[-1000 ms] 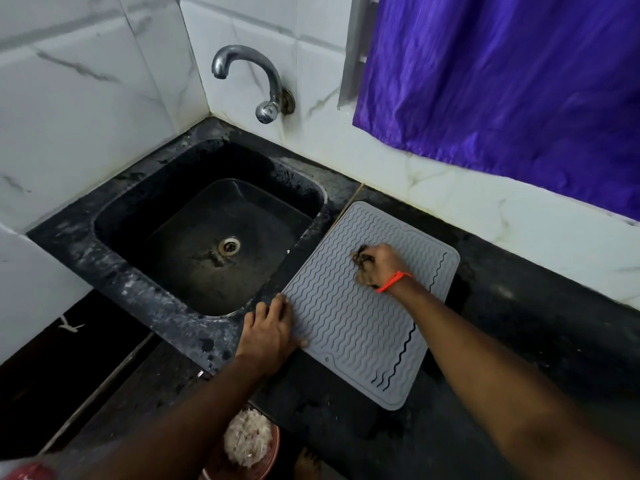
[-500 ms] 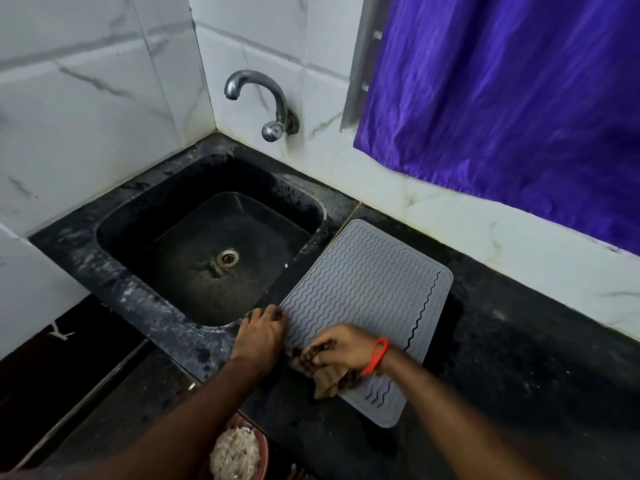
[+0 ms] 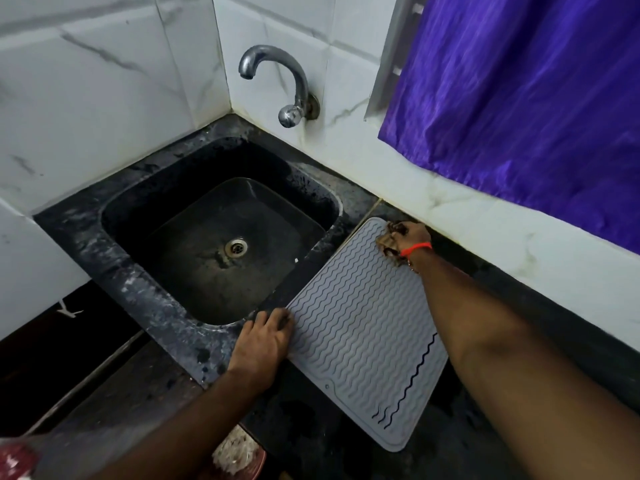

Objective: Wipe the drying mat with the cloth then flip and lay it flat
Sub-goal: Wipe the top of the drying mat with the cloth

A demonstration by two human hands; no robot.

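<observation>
Beside the dark sink [image 3: 194, 216], on the black surface [image 3: 311, 427], we are pressing the drying mat [image 3: 360, 341] at center with our flat left hand [image 3: 263, 341], our right hand [image 3: 408, 237] clutching the cloth [image 3: 388, 242] at its upper corner.

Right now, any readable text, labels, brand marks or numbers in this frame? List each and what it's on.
None readable.
Drying mat: only wavy ridges and a dark wavy line pattern, no lettering; a small round mark near its front corner is too small to read.
Tap, sink, wall tiles, purple curtain: no text visible.
Cloth in the right hand: no label visible.
</observation>
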